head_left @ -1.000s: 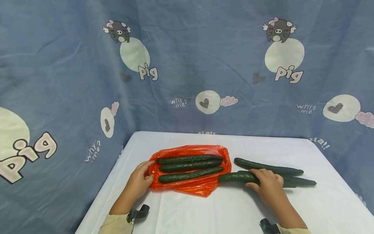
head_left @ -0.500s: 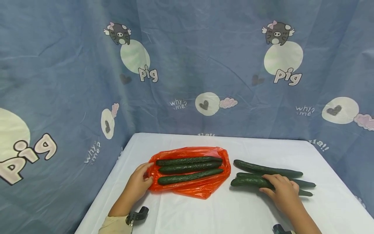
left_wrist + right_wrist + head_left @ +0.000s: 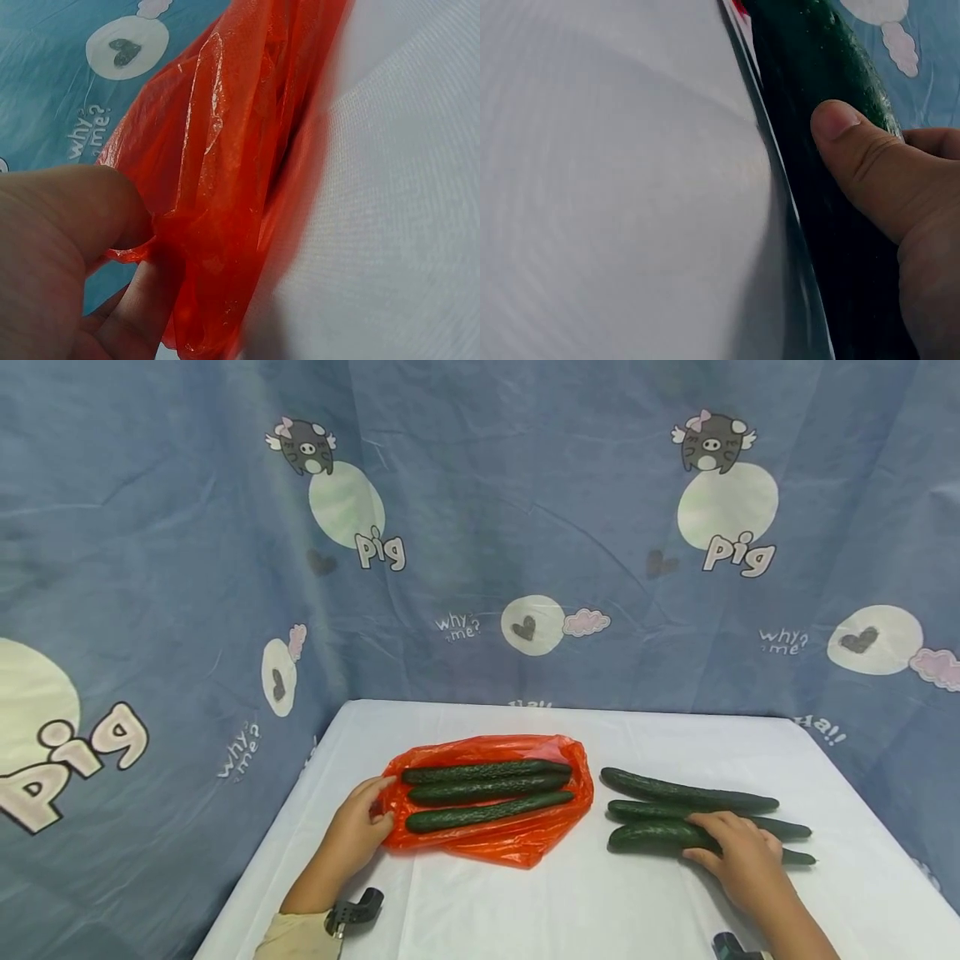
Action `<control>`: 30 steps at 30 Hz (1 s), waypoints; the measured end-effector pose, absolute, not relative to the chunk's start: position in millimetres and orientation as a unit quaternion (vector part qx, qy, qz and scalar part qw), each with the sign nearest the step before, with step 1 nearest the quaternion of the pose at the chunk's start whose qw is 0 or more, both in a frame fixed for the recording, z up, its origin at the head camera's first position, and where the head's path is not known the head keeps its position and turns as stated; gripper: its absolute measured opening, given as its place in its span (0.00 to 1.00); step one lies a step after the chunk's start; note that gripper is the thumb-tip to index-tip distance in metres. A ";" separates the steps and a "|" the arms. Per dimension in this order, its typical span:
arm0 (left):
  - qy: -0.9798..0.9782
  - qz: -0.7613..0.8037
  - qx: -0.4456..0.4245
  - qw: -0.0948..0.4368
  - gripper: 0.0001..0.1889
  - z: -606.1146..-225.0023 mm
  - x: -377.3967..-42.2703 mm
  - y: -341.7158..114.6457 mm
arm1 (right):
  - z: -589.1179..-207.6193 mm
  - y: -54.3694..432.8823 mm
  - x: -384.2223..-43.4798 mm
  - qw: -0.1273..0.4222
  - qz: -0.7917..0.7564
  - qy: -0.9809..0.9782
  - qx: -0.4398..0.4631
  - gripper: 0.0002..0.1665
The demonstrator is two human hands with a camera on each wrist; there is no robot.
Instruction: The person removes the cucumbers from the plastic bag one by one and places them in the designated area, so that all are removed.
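My left hand [image 3: 357,822] pinches the left edge of a red plastic bag [image 3: 517,853]; in the left wrist view, thumb and fingers close on the crinkled film [image 3: 217,187]. Three dark green cucumbers [image 3: 487,789] lie side by side on the bag. At the right, my right hand [image 3: 742,862] grips the nearest of three more cucumbers, a thick one [image 3: 652,837] lying close to the table. The right wrist view shows the thumb [image 3: 862,146] across that cucumber's side. Just behind it are a middle cucumber [image 3: 630,810] and a far cucumber [image 3: 675,792].
A white cloth covers the table [image 3: 510,910], whose back edge meets a blue printed curtain [image 3: 480,527]. Black wrist devices [image 3: 356,907] show at both sleeves. A strip of white cloth separates the bag from the right-hand cucumbers.
My right hand has moved the near cucumber to the right, away from the bag's edge, and slightly towards me, beside the other two. My left hand stays on the bag.
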State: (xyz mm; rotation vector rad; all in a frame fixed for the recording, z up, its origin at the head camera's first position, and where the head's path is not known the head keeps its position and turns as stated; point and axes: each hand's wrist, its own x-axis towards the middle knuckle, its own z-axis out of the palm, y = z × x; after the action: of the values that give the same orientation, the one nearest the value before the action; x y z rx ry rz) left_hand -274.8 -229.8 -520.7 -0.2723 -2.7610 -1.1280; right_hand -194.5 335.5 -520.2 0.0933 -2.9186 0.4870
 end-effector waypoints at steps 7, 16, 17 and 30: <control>-0.921 -0.375 -0.086 0.070 0.31 -520.4 -274.2 -228.2 | -522.3 340.4 -193.5 0.089 0.155 -0.983 0.032 0.35; -0.923 -0.370 -0.084 0.067 0.30 -520.4 -273.7 -228.6 | -525.2 338.5 -193.3 0.097 0.150 -0.984 0.027 0.35; -0.923 -0.370 -0.083 0.067 0.30 -520.5 -273.9 -228.7 | -525.2 337.9 -193.0 0.099 0.153 -0.983 0.025 0.35; -0.924 -0.369 -0.081 0.068 0.31 -520.5 -274.1 -229.5 | -524.9 336.4 -194.4 0.098 0.167 -0.981 0.013 0.37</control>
State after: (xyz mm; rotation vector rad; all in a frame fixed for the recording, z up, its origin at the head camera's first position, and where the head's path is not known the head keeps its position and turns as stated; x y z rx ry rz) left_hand -274.1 -229.5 -520.5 -0.2427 -2.7827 -1.1110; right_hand -194.4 336.4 -524.9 0.0387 -2.9037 0.4943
